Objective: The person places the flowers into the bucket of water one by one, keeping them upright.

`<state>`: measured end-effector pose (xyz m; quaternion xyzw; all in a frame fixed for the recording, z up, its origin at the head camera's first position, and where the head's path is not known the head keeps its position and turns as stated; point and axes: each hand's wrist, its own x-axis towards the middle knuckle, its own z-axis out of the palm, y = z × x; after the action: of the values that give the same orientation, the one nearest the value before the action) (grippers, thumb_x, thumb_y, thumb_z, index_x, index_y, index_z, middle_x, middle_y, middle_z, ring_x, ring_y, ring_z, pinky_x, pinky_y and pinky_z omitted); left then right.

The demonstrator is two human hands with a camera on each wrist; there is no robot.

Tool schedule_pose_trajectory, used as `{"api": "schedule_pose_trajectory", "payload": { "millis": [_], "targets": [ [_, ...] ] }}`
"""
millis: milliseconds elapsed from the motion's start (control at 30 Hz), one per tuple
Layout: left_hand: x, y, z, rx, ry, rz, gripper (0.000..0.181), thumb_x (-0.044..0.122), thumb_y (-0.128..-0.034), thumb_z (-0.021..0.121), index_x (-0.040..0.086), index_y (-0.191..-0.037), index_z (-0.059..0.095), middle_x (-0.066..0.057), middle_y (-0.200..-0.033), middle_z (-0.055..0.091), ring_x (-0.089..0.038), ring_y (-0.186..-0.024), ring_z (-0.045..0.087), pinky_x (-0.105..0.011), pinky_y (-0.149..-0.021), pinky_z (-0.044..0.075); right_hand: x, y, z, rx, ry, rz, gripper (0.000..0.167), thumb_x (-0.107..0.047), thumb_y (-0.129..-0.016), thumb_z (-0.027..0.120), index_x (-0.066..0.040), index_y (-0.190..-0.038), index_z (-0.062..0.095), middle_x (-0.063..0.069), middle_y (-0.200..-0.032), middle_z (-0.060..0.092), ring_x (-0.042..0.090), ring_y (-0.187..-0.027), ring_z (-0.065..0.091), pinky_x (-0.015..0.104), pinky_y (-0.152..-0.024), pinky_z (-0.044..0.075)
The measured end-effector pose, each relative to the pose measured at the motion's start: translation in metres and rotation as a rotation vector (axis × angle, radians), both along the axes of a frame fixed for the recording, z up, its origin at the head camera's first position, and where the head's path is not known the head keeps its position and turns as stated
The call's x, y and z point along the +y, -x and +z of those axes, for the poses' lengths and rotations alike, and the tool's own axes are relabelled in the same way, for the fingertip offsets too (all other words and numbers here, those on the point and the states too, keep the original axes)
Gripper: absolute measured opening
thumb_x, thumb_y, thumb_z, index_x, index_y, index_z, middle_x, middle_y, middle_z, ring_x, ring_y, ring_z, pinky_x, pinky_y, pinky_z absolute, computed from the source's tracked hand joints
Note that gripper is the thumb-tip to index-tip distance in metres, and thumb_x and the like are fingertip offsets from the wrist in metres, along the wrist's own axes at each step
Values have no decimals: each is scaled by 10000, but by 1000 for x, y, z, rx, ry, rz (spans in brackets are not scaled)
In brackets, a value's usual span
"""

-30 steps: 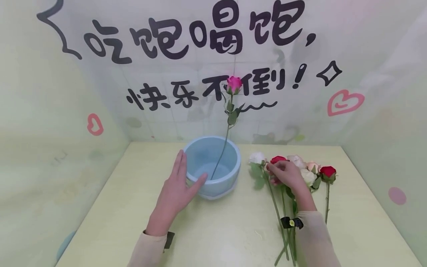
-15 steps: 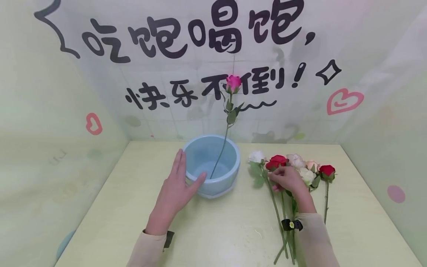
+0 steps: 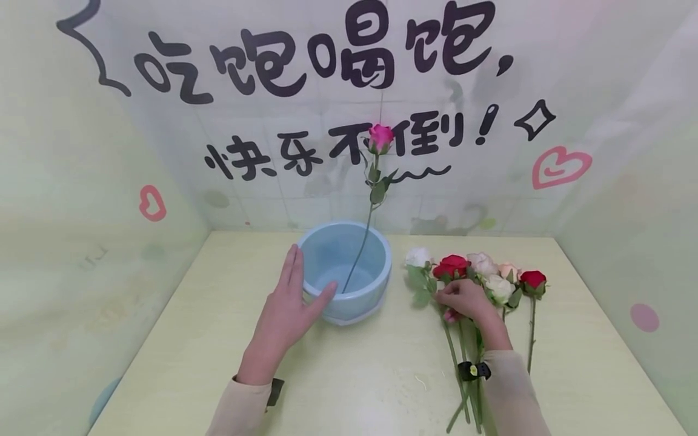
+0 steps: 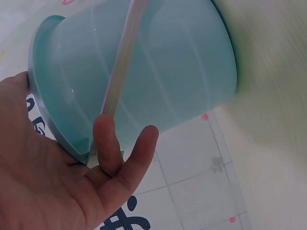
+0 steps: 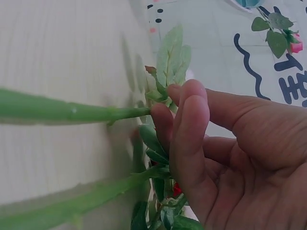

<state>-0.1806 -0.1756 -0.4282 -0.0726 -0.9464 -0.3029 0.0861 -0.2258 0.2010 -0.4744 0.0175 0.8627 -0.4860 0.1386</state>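
My left hand holds the rim of a light blue bucket, thumb at the near side and fingers at the left. In the left wrist view, two fingers bend beside the bucket's pale handle. A bright pink rose stands tilted inside the bucket, its stem leaning right. At the right my right hand pinches a green stem just below its leaves, likely that of the white rose. A red rose lies just beyond the fingers. The hand hides part of the flowers.
Several more roses lie at the right, among them a cream one, a peach one and a separate red rose. Their stems cross near the right wrist. A printed backdrop rises behind the table.
My right hand has drawn slightly toward me, from the red rose's bloom down to the stems, so the bloom shows more fully. The left hand, bucket and pink rose stay put.
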Motion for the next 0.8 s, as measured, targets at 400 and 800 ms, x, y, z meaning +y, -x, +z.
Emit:
{"api": "schedule_pose_trajectory", "payload": {
  "millis": [400,800],
  "targets": [
    [0,-1,0,4,-5,-2,1090,777,-974,504,82,-1704,89,-41,-1783,34,-466,-1394,513,-621,-1049,481,-1,-2,-5,-16,21,-26,212,-86,-987,726,101,-1043,643,162,-824,693,148,-569,676,325,-571,593],
    [0,-1,0,2,-4,-1,1091,776,-973,508,85,-1705,87,-38,-1782,32,-467,-1352,550,-615,-1028,500,-2,0,-13,-36,-24,-54,173,-82,-953,767,47,-995,659,139,-777,697,137,-550,667,312,-554,585]
  ]
}}
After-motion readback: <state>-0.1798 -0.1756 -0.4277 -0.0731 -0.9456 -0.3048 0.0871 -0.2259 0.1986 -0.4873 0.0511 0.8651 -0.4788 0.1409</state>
